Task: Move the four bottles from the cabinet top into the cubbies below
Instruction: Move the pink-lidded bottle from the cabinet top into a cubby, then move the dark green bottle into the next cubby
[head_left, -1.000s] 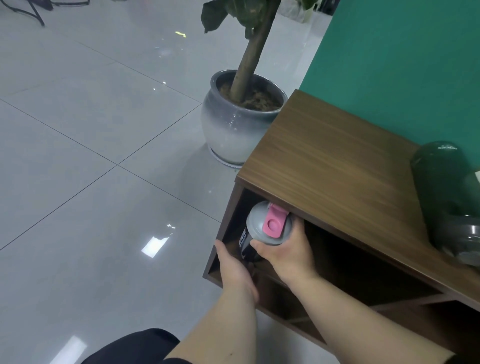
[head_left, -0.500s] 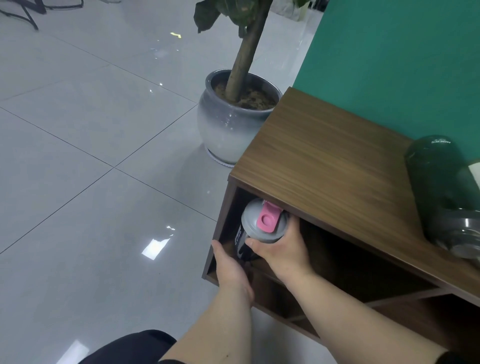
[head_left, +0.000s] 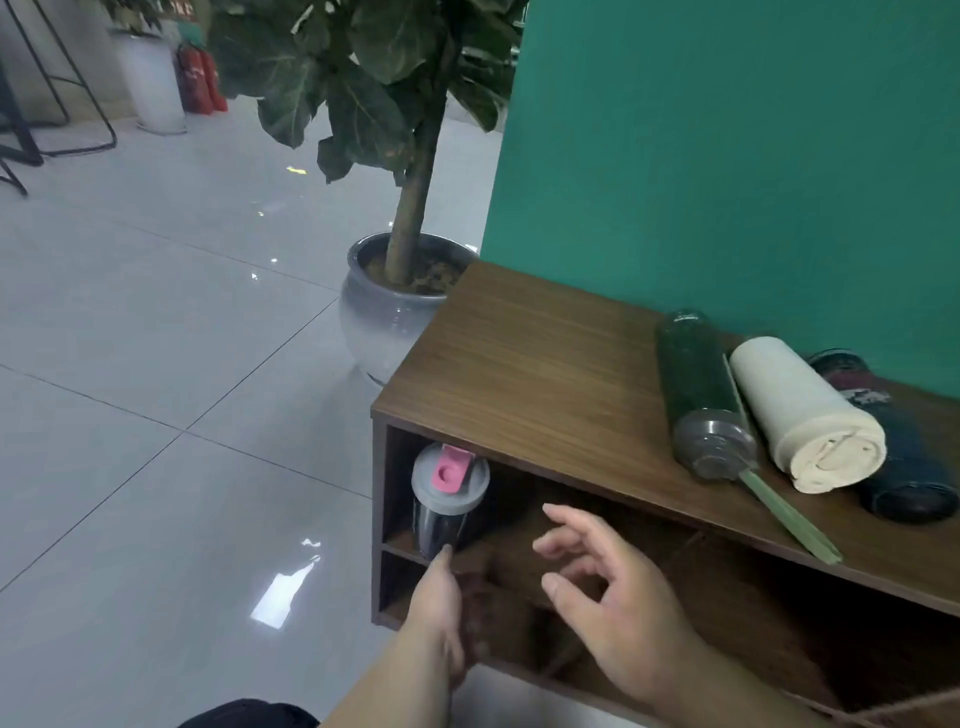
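Note:
A dark bottle with a grey lid and pink flap (head_left: 450, 493) stands upright in the upper left cubby of the wooden cabinet (head_left: 540, 374). My left hand (head_left: 441, 608) is just below it, fingertips near its base, holding nothing. My right hand (head_left: 613, 597) hovers open in front of the cubbies, to the right of that bottle. On the cabinet top lie three bottles side by side: a dark green one (head_left: 698, 395), a cream one (head_left: 800, 410) and a dark blue-black one (head_left: 904, 462).
A potted tree in a grey glazed pot (head_left: 384, 317) stands on the tiled floor just left of the cabinet. A green wall (head_left: 727, 156) backs the cabinet. A thin green stick (head_left: 789, 519) lies on the top by the bottles.
My right hand has let go of the pink-lidded bottle and drawn back to the right. The bottle now stands alone in the cubby. My view has lifted and shifted right.

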